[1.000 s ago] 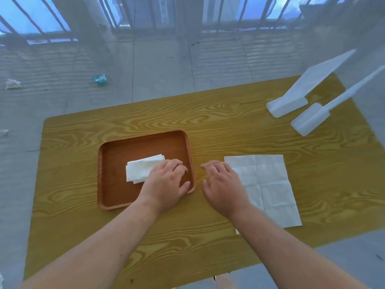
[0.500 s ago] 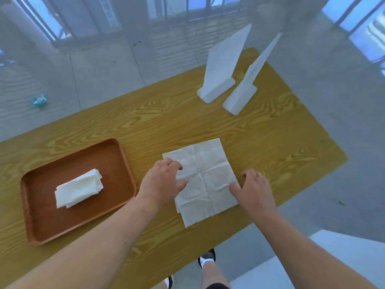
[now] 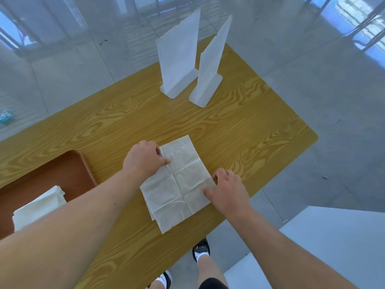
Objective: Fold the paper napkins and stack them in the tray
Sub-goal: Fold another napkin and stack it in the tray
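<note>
A white paper napkin lies creased on the wooden table near its front edge, with a second layer showing at its lower left. My left hand grips the napkin's upper left edge, thumb on top. My right hand holds the right edge, thumb pressed on the paper. At the left sits the brown tray, and a folded napkin rests inside it, partly hidden by my left forearm.
Two upright white stands occupy the far part of the table. The table's front edge runs just below the napkin, with my shoes on the grey floor beneath. A small blue scrap lies on the floor at far left.
My left hand left the folded napkin in the tray and went to the flat napkin. My right hand crossed to its right edge. The view swung right.
</note>
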`<state>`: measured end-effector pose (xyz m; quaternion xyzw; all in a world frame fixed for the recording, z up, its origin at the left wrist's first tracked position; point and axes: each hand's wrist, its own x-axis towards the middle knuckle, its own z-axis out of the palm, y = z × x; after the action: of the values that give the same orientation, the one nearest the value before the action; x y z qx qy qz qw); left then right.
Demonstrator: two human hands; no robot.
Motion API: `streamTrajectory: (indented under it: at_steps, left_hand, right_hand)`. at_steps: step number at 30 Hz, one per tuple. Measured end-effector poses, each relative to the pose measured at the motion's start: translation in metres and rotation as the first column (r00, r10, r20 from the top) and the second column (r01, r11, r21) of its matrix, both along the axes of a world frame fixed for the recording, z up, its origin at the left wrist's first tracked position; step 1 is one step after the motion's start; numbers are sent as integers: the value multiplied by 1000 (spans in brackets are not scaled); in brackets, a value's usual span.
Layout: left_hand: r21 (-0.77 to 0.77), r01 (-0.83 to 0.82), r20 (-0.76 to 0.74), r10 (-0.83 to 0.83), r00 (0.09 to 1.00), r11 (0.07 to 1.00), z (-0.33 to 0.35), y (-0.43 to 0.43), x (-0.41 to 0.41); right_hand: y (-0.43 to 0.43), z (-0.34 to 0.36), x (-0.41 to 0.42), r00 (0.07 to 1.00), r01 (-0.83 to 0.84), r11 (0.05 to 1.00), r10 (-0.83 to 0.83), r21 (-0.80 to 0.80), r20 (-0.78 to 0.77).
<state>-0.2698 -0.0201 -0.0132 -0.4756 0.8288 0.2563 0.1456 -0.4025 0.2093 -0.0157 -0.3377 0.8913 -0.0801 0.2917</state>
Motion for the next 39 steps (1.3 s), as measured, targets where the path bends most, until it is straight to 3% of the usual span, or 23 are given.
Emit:
streamTrajectory:
  at_steps: [7,10,12,15,18,22,25,28,31,34,39]
  left_hand:
    - [55,57,60,-60,996,997,3,-1,-9]
    - [185,-10,-71,23,997,983,10,1,-6]
    - [339,-88,-200,163,966,937,20,1,-1]
    - [669,-164,-297,463,835,725,41,0,14]
    - [878,-125,-260,681,685,462,61,-3,35]
    - [951,-54,-225,797,560,306,73,-12,66]
    - [962,-37,-223,856,467,271,81,-18,92]
    - [971,-19,-213,901,379,238,87,-25,119]
    - [979,-42,-175,931,321,199,87,-32,146]
    - [972,-98,-178,937,300,215,86,-37,172]
    - [903,-258,-278,926,255,342,84,-38,201]
  right_hand:
    - [3,-9,0,999,-15,999,14,-38,-37]
    - [4,-12,-1,999,-13,997,10,-72,-49]
    - [7,-12,-3,998,33,985,-42,-169,-50]
    - [7,-7,-9,986,162,929,-169,-331,8]
    - [-5,3,-9,931,357,858,-292,-370,221]
    - [-39,16,7,694,600,756,-330,-260,640]
    - [-70,25,31,422,654,752,-273,-82,864]
    - [-96,37,59,138,574,816,-174,64,975]
    - [-117,51,82,-11,557,826,-98,88,995]
    - [-138,58,96,7,564,824,-70,54,997]
    - [-161,60,106,192,535,845,-136,12,972]
